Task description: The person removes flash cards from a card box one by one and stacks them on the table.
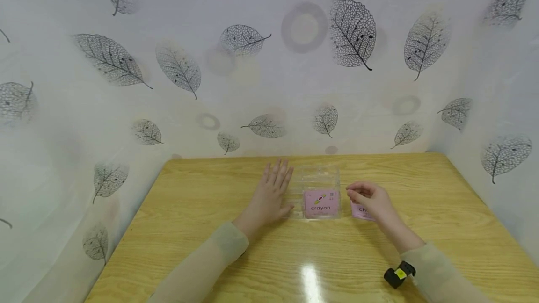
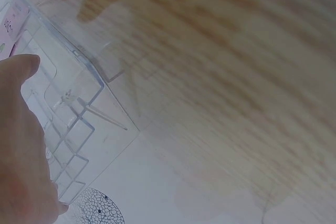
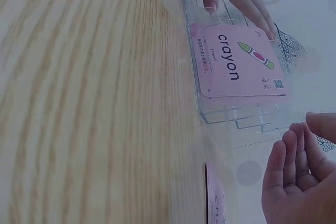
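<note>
A clear plastic box (image 1: 309,180) with divided compartments stands on the table, holding a pink card (image 1: 321,204) that reads "crayon" below a crayon picture. My left hand (image 1: 269,195) rests on the box's left side, its fingers straight; the left wrist view shows the thumb (image 2: 23,66) against the clear plastic. To the right of the box lies another pink card (image 1: 360,211), partly hidden by my right hand (image 1: 377,204); only "ch" can be read. That hand is above this card, and in the right wrist view its loosely bent fingers (image 3: 277,163) hold nothing.
The wooden table (image 1: 202,209) reaches back to a pale curtain (image 1: 236,92) printed with leaves, which also hangs along both sides. A dark device (image 1: 396,275) with a yellow label is on the right wrist.
</note>
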`<state>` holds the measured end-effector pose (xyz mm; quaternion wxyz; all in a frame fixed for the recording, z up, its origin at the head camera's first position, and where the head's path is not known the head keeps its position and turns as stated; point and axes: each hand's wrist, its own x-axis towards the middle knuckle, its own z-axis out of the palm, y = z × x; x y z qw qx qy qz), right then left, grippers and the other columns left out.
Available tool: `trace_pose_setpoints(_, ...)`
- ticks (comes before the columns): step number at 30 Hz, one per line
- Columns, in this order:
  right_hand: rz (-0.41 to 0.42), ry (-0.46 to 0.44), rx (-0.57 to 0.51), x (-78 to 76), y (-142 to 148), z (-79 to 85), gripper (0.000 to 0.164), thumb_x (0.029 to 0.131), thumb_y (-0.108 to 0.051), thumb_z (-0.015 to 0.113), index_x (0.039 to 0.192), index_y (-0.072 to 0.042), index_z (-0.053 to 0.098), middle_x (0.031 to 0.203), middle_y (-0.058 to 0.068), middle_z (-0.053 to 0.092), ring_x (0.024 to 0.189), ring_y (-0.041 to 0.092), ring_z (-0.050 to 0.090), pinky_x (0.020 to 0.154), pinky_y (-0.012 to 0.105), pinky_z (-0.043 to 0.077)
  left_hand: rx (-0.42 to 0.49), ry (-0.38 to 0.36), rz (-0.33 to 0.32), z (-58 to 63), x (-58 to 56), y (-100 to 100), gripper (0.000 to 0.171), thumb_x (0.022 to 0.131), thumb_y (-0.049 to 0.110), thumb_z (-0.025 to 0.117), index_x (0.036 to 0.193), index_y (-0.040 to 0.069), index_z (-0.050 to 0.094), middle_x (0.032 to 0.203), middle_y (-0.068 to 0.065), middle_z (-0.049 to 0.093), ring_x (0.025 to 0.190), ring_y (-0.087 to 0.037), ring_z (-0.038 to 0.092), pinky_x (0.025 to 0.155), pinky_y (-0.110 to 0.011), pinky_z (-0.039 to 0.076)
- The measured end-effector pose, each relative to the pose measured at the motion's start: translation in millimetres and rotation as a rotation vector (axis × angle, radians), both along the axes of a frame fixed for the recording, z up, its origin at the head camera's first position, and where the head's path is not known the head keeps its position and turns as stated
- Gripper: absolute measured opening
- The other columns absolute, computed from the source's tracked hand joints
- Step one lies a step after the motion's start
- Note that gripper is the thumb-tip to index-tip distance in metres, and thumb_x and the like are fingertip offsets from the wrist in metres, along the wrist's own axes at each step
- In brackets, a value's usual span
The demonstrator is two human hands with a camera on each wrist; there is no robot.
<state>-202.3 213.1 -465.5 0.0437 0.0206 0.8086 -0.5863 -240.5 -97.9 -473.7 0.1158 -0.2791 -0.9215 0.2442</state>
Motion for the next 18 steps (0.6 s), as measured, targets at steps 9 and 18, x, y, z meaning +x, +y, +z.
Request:
trace_pose_setpoints(9,0.028,0.036,-0.035,1.7,-5.2,-3.0,0.032,0.103,-0.009,0.068,0.126,0.013,0.065,0.094,-0.014,0.072,0.088,0.002,0.069,0.079,0.021,0.061,-0.021,0.009,0.005,-0.6,0.1,-0.2,0.107,0.100,0.081,0.034,0.171,0.006,0.008,0.180,-0.018,0.005,0.167,-0.036,0.014,0.137,-0.053,0.013)
trace_pose_setpoints(18,0.042,0.039,-0.053,0.2,-9.8,-5.3,0.031,0.102,-0.007,0.068,0.126,0.013,0.066,0.096,-0.009,0.072,0.087,0.002,0.068,0.080,0.021,0.061,-0.008,0.012,0.004,-1.8,0.3,-0.4,0.107,0.100,0.080,0.035,0.171,0.006,0.007,0.180,-0.018,0.006,0.167,-0.037,0.009,0.137,-0.053,0.012)
